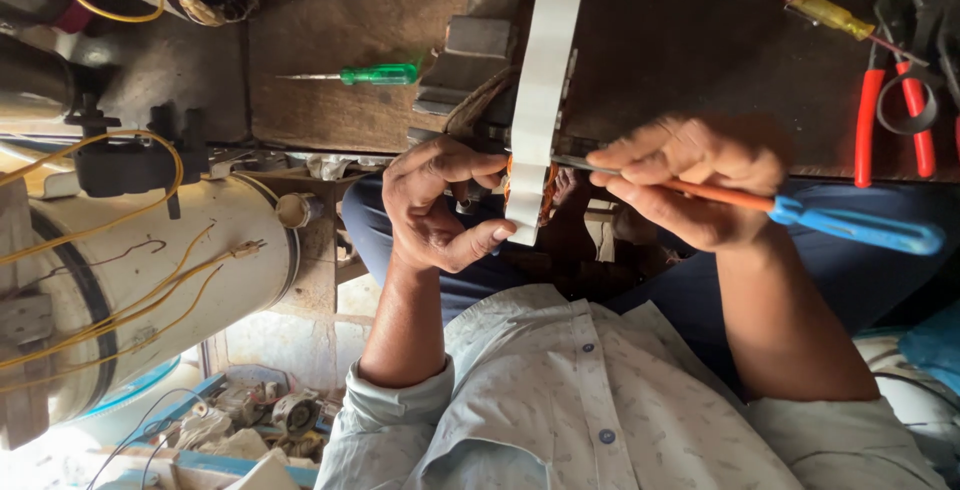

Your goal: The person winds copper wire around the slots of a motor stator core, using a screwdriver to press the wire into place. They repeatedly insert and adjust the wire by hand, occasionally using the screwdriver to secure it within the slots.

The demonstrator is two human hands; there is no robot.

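The person sits at a dark wooden counter with a white, wavy-edged motor housing standing on edge at its rim, copper windings showing orange at its near end. The left hand pinches the lower edge of the housing between thumb and curled fingers, steadying it. The right hand is closed round a screwdriver with an orange shaft and blue handle, its tip brought in against the housing beside the windings. To work this well, I would judge the left grip should stay firm so the housing cannot twist, and the tip should be kept off the copper wire to avoid nicking it. A green screwdriver and red-handled pliers lie well apart on the counter.
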